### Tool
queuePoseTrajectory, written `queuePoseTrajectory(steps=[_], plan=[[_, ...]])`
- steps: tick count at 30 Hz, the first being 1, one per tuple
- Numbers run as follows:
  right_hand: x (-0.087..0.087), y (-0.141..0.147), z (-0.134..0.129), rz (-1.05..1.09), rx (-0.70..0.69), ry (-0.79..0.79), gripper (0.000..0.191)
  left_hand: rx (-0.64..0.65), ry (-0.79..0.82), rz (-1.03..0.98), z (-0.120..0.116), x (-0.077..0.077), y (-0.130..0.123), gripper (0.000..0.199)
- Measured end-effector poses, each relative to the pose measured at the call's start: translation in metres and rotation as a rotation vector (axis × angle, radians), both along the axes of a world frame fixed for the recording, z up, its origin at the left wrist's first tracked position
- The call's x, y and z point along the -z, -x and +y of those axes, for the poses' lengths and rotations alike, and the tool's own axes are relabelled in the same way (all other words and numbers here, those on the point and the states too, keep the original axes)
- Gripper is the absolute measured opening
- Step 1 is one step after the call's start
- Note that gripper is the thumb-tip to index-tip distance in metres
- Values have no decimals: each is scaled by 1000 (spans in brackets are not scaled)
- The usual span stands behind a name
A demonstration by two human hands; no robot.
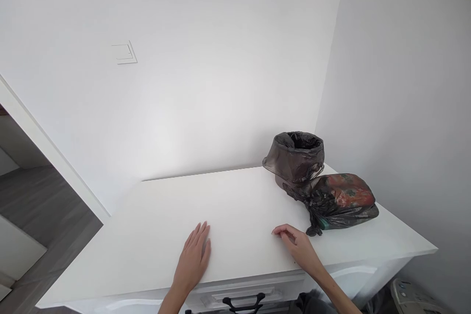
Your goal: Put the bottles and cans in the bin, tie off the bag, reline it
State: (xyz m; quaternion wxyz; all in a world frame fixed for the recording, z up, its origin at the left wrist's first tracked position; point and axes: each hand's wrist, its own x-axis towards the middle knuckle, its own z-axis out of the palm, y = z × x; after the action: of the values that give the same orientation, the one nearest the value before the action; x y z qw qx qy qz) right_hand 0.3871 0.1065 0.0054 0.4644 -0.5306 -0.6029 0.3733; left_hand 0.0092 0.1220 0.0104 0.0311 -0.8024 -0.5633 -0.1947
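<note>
My left hand (193, 257) lies palm down on the white cabinet top (228, 206), its fingers stretched out and nothing in it. To the right, my right hand (296, 243) rests near the front edge with its fingers curled and the thumb drawn in beside them. No object shows in that hand. Just beyond it lies a knotted black plastic bag (346, 203), its knot close to my knuckles. Red, patterned contents show dimly through the thin plastic. Behind the bag stands a small bin (279, 181) lined with a dark translucent bin bag (300, 162), open at the top.
White walls (228, 59) rise behind and to the right of the cabinet, with a light switch (125, 52) at upper left. A drawer with a black handle (243, 301) is below the front edge. At lower right stands a beige appliance (412, 297). Grey floor (44, 216) shows at left.
</note>
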Motion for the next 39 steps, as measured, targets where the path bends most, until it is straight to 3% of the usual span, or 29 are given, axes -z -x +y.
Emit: queuePoseTrajectory(steps=[14, 30, 39], plan=[[3, 3, 1, 5, 52, -22, 26, 3, -26, -29, 0, 4, 6, 52], [2, 2, 2, 4, 52, -9, 25, -18, 5, -73, -3, -3, 3, 48], [-7, 0, -9, -93, 158, -156, 27, -37, -9, -127, -3, -7, 2, 46]])
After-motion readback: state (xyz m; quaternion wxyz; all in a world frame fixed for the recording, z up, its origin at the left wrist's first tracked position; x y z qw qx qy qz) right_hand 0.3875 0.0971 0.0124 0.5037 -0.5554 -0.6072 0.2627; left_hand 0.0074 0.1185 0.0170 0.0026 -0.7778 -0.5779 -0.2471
